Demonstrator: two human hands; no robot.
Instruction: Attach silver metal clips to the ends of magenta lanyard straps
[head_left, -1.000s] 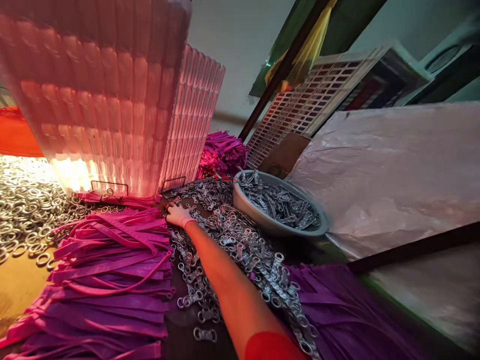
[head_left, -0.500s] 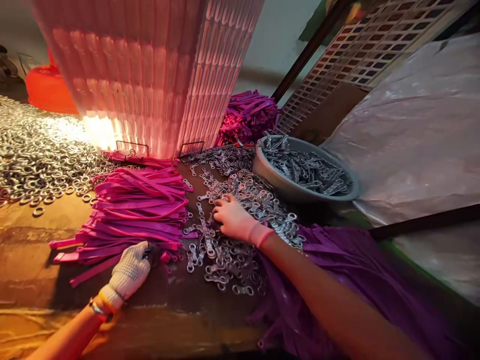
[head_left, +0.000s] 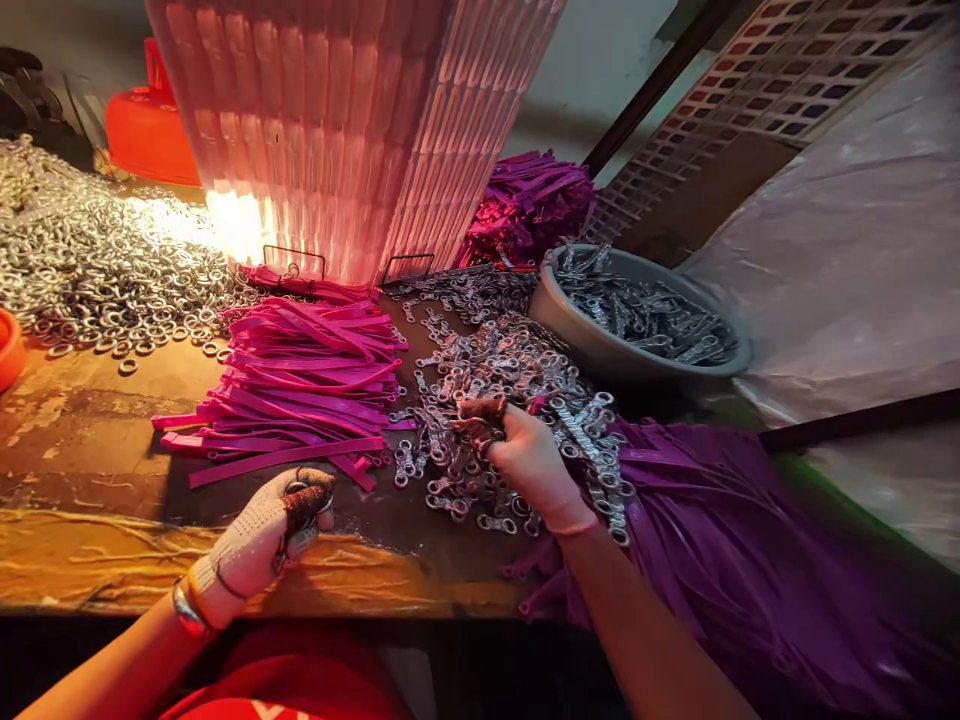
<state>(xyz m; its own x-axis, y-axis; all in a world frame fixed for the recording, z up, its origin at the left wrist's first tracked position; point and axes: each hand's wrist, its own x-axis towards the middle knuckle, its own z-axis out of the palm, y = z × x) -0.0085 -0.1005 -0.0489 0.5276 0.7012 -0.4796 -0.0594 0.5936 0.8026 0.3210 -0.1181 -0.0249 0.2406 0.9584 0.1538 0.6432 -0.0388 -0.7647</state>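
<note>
My left hand (head_left: 274, 530), in a white glove with dark fingertips, is closed around a small metal ring just below the pink straps (head_left: 300, 380). Over the pile of metal links (head_left: 502, 370) is my right hand (head_left: 521, 450), also gloved, its dark-tipped thumb and fingers pressed together. Whatever those fingers hold is too small to make out. Purple straps (head_left: 697, 520) spread beside my right forearm.
Loose metal rings (head_left: 112, 270) heap up at the left, near a red container (head_left: 150, 135). A grey basin (head_left: 645, 310) full of metal pieces stands at the right. Behind the straps rises a ribbed translucent panel (head_left: 322, 130); more purple straps (head_left: 529, 205) lie beyond it.
The view has shifted, showing more of the table's front edge. My left hand has drawn back from the pink straps. My right hand's fingers, earlier reaching into the links, are now pinched above them.
</note>
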